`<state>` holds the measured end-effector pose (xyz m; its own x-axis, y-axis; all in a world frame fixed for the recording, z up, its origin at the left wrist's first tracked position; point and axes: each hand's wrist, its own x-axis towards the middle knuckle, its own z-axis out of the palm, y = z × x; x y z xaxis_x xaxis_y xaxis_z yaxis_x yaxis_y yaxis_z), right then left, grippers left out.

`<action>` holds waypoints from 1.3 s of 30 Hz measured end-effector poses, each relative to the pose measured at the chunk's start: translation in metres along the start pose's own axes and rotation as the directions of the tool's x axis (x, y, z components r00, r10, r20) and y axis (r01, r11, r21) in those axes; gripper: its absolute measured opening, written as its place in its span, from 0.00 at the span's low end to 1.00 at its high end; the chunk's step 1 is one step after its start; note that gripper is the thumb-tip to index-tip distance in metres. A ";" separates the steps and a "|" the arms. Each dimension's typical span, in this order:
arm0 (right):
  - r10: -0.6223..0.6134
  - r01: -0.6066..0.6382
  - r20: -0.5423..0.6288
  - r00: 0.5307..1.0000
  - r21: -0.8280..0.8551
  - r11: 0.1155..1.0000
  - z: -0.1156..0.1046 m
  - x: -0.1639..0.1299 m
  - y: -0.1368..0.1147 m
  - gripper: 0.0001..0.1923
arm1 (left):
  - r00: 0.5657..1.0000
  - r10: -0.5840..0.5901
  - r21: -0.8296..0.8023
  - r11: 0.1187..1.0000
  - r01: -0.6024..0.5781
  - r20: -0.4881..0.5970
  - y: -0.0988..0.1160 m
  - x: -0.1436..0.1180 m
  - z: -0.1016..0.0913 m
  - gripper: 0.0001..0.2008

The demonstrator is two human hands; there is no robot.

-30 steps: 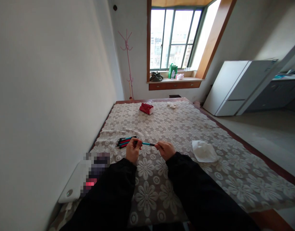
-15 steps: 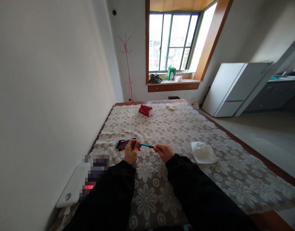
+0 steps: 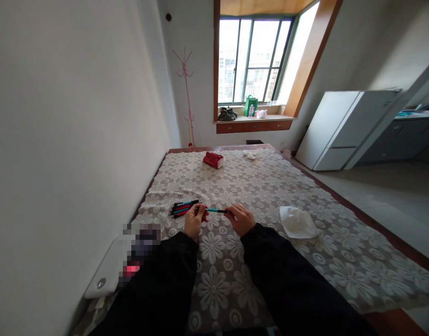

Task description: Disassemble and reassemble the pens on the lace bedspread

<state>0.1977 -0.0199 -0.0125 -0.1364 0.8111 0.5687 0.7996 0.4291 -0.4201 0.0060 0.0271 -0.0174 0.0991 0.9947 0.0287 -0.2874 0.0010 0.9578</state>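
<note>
A slim blue and black pen (image 3: 214, 210) is held level above the tablecloth, stretched between my two hands. My left hand (image 3: 194, 221) pinches its left end between thumb and fingers. At the other end, the fingertips of my right hand (image 3: 240, 219) are closed on the black part. Just behind and left of my left hand lies a bunch of several pens (image 3: 181, 208) in blue, red and black, partly hidden by that hand.
The patterned tablecloth (image 3: 214, 289) covers the table. A crumpled white tissue (image 3: 297, 222) lies right of my hands. Farther back are a red tissue pack (image 3: 213, 160) and small white scraps (image 3: 250, 155). A white device (image 3: 104, 273) sits at the left by the wall, beside a blurred patch.
My right hand's fingers have shifted and curled differently at the pen's black end. The pen now lies more level. The view has moved slightly.
</note>
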 end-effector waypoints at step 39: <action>-0.016 -0.017 0.200 0.980 0.161 0.987 0.010 -0.001 -0.004 0.07 | 0.976 0.105 0.206 0.968 -0.144 0.190 0.002 -0.011 0.006 0.17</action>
<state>0.1890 -0.0181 -0.0189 -0.2634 0.8674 0.4223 0.6970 0.4737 -0.5383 0.0096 0.0158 -0.0141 0.2480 0.9513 0.1831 -0.0963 -0.1638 0.9818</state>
